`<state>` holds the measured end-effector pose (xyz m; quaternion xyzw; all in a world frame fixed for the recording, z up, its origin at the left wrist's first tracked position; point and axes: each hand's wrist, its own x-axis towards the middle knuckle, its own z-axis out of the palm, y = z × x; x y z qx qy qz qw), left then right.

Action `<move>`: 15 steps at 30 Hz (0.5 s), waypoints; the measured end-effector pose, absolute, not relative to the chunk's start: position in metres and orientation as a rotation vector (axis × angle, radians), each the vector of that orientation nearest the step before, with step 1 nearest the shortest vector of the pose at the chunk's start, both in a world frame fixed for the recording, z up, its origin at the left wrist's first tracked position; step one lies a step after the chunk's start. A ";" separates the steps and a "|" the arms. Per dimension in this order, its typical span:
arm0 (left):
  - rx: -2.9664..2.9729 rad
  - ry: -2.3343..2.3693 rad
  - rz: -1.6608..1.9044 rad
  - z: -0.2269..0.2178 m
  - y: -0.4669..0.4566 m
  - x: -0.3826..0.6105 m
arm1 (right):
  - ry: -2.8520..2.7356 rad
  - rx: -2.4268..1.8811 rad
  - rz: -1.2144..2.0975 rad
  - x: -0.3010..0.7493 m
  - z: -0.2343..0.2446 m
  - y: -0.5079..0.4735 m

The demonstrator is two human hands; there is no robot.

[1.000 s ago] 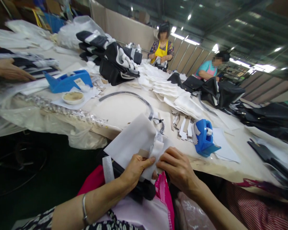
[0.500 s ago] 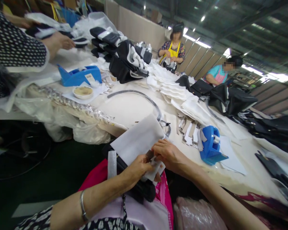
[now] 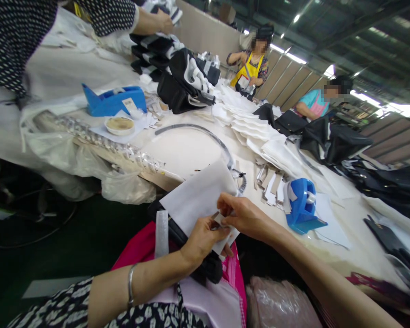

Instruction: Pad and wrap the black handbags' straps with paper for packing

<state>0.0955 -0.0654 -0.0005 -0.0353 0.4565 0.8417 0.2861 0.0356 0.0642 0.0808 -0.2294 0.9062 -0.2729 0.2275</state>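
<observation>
Now, your left hand (image 3: 203, 239) and right hand (image 3: 246, 217) held a white paper tab (image 3: 229, 236), fingers clamped together on it, over a black bag (image 3: 212, 269), just left of a blue tape dispenser (image 3: 302, 207).

One held sheet (image 3: 198, 200), two tape dispensers (image 3: 302, 207) (image 3: 112, 101)

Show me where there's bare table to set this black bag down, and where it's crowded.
Cream table cover shows inside the black curved strip, bordered on the left by clear plastic film. It's crowded at the white sheets, the cut paper strips and the black bags.
</observation>
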 end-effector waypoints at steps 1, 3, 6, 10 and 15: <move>-0.112 1.225 2.243 0.000 -0.065 0.095 | 2.502 -0.660 -0.715 0.036 0.082 0.063; -0.145 1.245 2.227 0.000 -0.064 0.095 | 2.530 -0.747 -0.590 0.035 0.085 0.061; -0.164 1.290 2.202 0.000 -0.063 0.095 | 2.575 -0.858 -0.363 0.032 0.085 0.057; -0.122 1.274 2.223 0.000 -0.066 0.097 | 2.614 -1.030 -0.198 0.031 0.077 0.055; -0.055 1.261 2.256 -0.005 -0.070 0.094 | 2.763 -1.525 -0.183 0.037 0.059 0.066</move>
